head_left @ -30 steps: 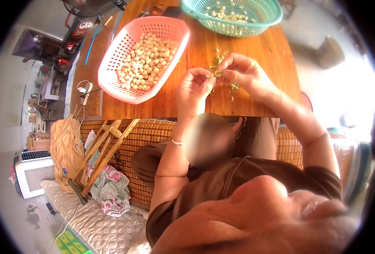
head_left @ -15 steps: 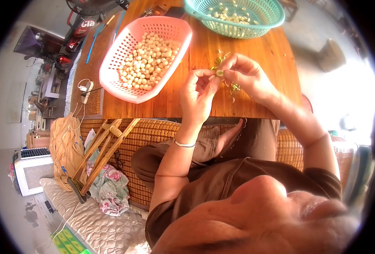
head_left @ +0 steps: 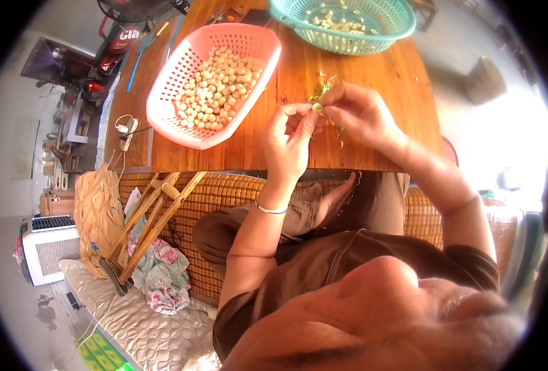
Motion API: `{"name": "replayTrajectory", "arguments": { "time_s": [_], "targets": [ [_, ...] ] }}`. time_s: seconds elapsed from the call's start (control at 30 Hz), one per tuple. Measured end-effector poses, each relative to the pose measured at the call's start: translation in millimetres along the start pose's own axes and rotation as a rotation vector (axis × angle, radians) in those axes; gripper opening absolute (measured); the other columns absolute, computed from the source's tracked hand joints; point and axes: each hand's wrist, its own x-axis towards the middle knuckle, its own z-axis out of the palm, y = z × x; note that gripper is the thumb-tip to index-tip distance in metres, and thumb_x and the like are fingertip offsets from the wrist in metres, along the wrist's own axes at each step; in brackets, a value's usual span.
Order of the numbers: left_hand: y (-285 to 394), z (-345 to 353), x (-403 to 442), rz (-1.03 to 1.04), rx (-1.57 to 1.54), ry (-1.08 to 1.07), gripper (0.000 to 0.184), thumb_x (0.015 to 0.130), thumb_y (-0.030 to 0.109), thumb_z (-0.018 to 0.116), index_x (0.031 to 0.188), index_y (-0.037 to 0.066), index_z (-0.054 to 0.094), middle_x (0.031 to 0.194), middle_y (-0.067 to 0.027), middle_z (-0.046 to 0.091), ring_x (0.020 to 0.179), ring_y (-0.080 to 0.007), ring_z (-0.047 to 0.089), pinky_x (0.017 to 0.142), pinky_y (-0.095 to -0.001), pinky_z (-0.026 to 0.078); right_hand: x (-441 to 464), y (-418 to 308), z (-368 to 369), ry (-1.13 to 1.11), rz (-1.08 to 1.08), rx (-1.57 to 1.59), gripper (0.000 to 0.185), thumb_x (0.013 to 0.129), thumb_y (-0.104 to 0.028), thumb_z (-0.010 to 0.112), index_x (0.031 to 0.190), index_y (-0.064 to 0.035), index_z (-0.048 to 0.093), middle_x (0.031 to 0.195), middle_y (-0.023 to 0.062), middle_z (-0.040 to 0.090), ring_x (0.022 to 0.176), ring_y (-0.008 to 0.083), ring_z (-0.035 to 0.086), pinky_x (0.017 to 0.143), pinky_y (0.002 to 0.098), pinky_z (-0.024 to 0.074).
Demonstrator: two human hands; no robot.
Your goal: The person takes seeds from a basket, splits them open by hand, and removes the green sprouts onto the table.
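Over the wooden table (head_left: 373, 145), my left hand (head_left: 291, 133) pinches a pale, greenish-centred lotus seed (head_left: 317, 107) between thumb and forefinger. My right hand (head_left: 363, 117) is beside it, thumb and fingers closed together at the seed's edge. Whatever is between the right fingertips is too small to make out. Thin green lotus seed cores (head_left: 321, 88) lie in a small pile just beyond both hands. To the left stands a pink basket (head_left: 162, 102) with many round cream lotus seeds (head_left: 215, 89). A turquoise basket (head_left: 373, 46) beyond holds pale seed pieces (head_left: 342, 26).
A blue thin tool (head_left: 135, 71) and a white power strip (head_left: 126, 135) are at the table's left side. Wooden crutches (head_left: 153, 229) lean on the woven bench (head_left: 218, 191) below the table edge. A stool (head_left: 485, 80) stands on the floor at the right.
The seed in my left fingers has shifted slightly left and now shows more of its face. My right fingertips have drawn slightly down. The baskets stay in place.
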Motion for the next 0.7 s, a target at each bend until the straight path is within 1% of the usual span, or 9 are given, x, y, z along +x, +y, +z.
{"name": "replayTrajectory", "arguments": {
  "time_s": [0.03, 0.17, 0.23, 0.37, 0.43, 0.47, 0.53, 0.67, 0.7],
  "targets": [
    [-0.8, -1.5, -0.3, 0.014, 0.073, -0.027, 0.010, 0.096, 0.005, 0.064, 0.104, 0.000, 0.062, 0.093, -0.0066, 0.069, 0.081, -0.0120, 0.067, 0.070, -0.0251, 0.054, 0.0, -0.3, 0.1, 0.010, -0.051, -0.103, 0.010, 0.093, -0.008, 0.066, 0.099, 0.0005, 0.063, 0.089, 0.0042, 0.070, 0.082, 0.0087, 0.066, 0.071, 0.0258, 0.0538],
    [-2.6, -1.8, -1.1, 0.026, 0.141, -0.029, 0.009, 0.095, 0.004, 0.064, 0.104, 0.000, 0.064, 0.092, -0.0069, 0.070, 0.081, -0.0121, 0.067, 0.070, -0.0248, 0.054, 0.7, -4.8, 0.2, 0.039, -0.164, -0.259, 0.011, 0.088, -0.006, 0.070, 0.096, -0.0007, 0.064, 0.085, 0.0072, 0.070, 0.076, 0.0124, 0.068, 0.068, 0.0278, 0.0543],
    [-1.9, -1.8, -0.6, 0.068, 0.197, -0.039, 0.010, 0.095, 0.003, 0.064, 0.105, -0.001, 0.066, 0.091, -0.0063, 0.070, 0.080, -0.0118, 0.067, 0.071, -0.0245, 0.054, 1.1, -5.9, -1.0, 0.054, -0.215, -0.401, 0.014, 0.084, -0.004, 0.072, 0.096, -0.0021, 0.064, 0.085, 0.0083, 0.070, 0.074, 0.0182, 0.069, 0.067, 0.0297, 0.0544],
    [-4.9, -2.6, 0.0, 0.127, 0.234, -0.053, 0.012, 0.093, 0.000, 0.065, 0.105, -0.001, 0.066, 0.093, -0.0071, 0.070, 0.082, -0.0121, 0.067, 0.072, -0.0248, 0.054, 0.2, -9.2, 0.1, 0.069, -0.268, -0.491, 0.016, 0.081, -0.004, 0.073, 0.095, -0.0027, 0.064, 0.083, 0.0091, 0.069, 0.072, 0.0227, 0.068, 0.066, 0.0313, 0.0543],
    [-5.0, -1.3, 1.8, 0.247, 0.321, -0.056, 0.013, 0.091, -0.004, 0.066, 0.104, -0.002, 0.066, 0.094, -0.0072, 0.069, 0.083, -0.0123, 0.066, 0.073, -0.0249, 0.054, -0.5, -5.9, 0.7, 0.093, -0.299, -0.500, 0.016, 0.081, -0.004, 0.072, 0.094, -0.0028, 0.064, 0.082, 0.0092, 0.068, 0.072, 0.0239, 0.068, 0.065, 0.0325, 0.0542],
    [-3.6, -0.1, 1.8, 0.246, 0.321, -0.056, 0.013, 0.091, -0.004, 0.066, 0.104, -0.002, 0.066, 0.094, -0.0072, 0.069, 0.083, -0.0123, 0.066, 0.073, -0.0249, 0.054, -1.4, -7.2, 1.2, 0.093, -0.298, -0.500, 0.016, 0.081, -0.004, 0.072, 0.094, -0.0028, 0.064, 0.082, 0.0092, 0.068, 0.072, 0.0239, 0.068, 0.065, 0.0325, 0.0542],
    [0.8, 2.7, 1.6, 0.263, 0.374, -0.047, 0.013, 0.089, -0.005, 0.067, 0.102, -0.003, 0.067, 0.095, -0.0070, 0.069, 0.083, -0.0118, 0.066, 0.074, -0.0249, 0.054, -3.4, -10.7, 2.9, 0.088, -0.229, -0.504, 0.015, 0.081, 0.001, 0.069, 0.094, -0.0008, 0.063, 0.081, 0.0107, 0.067, 0.074, 0.0197, 0.067, 0.069, 0.0306, 0.0539],
    [4.0, 4.5, 1.3, 0.278, 0.429, -0.053, 0.011, 0.090, -0.004, 0.068, 0.101, -0.003, 0.067, 0.092, -0.0058, 0.069, 0.080, -0.0104, 0.065, 0.073, -0.0243, 0.053, -3.6, -10.3, 1.3, 0.071, -0.198, -0.511, 0.014, 0.082, 0.001, 0.067, 0.095, -0.0004, 0.062, 0.081, 0.0111, 0.066, 0.075, 0.0171, 0.067, 0.069, 0.0302, 0.0538],
    [-0.8, 3.4, 1.5, 0.245, 0.388, -0.039, 0.011, 0.089, -0.002, 0.069, 0.100, -0.002, 0.068, 0.092, -0.0070, 0.069, 0.078, -0.0108, 0.065, 0.070, -0.0243, 0.053, -3.2, -10.8, 1.1, 0.061, -0.143, -0.462, 0.012, 0.083, 0.000, 0.066, 0.095, -0.0001, 0.062, 0.080, 0.0097, 0.066, 0.075, 0.0145, 0.066, 0.070, 0.0295, 0.0536]
  ]
}}
